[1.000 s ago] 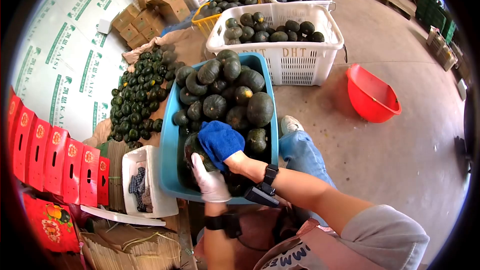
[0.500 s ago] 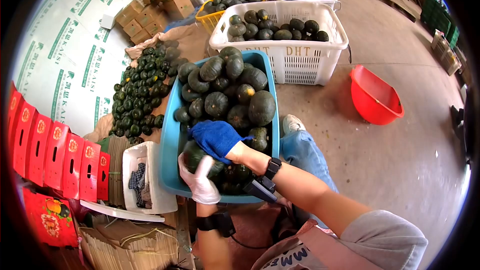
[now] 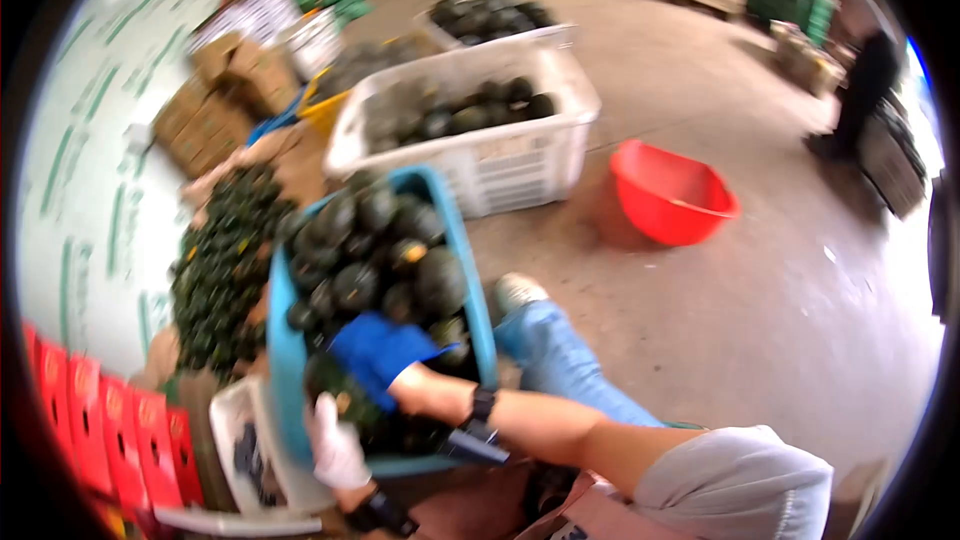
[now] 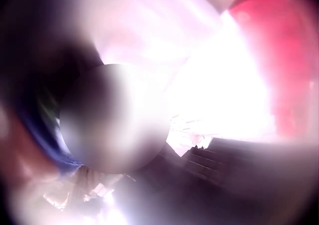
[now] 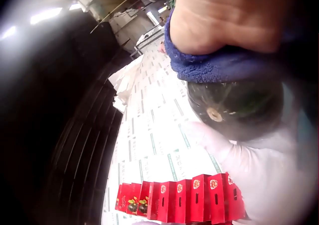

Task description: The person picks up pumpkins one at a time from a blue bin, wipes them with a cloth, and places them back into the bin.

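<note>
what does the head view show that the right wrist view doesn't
Only the head view shows the red basin, the big white crate, the yellow crate and another person at the far right. Only the right wrist view shows the pale stem scar on the held squash and a dark ribbed surface. Both show that squash, the gloved left hand, the right hand with its blue cloth, the red boxes and green-printed panels.

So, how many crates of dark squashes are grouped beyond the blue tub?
3: a large white crate nearest the blue tub, a second white crate behind it, and a partly hidden yellow crate at left. More could be hidden.
</note>
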Tool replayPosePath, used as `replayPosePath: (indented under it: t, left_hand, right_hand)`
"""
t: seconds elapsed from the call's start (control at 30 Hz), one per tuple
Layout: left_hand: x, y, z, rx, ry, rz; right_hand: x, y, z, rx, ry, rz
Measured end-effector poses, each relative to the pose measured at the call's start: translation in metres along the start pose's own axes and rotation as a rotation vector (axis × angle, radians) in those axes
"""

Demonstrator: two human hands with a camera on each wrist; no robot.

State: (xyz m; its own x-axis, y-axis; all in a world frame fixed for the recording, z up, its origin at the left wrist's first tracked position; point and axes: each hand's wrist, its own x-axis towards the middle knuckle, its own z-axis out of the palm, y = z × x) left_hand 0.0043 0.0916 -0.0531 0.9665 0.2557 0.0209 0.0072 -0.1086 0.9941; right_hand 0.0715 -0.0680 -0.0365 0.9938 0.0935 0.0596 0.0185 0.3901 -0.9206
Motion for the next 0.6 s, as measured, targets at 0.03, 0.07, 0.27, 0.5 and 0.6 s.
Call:
replayPosePath:
  t: [0.03, 0.07, 0.27, 0.5, 0.6]
  left_hand:
    - [-0.003, 0.011, 0.003, 0.001, -0.013, 0.019]
    - [-0.003, 0.006, 0.004, 0.004, -0.023, 0.032]
    - [-0.022, 0.003, 0.009, 0.635, -0.032, 0.384]
    - [-0.026, 0.028, 0.012, 0.698, -0.043, 0.373]
    - [-0.026, 0.034, 0.010, 0.701, -0.049, 0.362]
  right_hand:
    - [-0.001, 0.002, 0.001, -0.004, -0.005, 0.007]
    - [-0.002, -0.001, 0.001, 0.021, -0.017, 0.035]
    - [-0.026, 0.012, 0.013, 0.359, -0.023, 0.253]
    - [-0.020, 0.008, 0.007, 0.478, -0.010, 0.309]
    - [-0.012, 0.004, 0.002, 0.435, -0.020, 0.290]
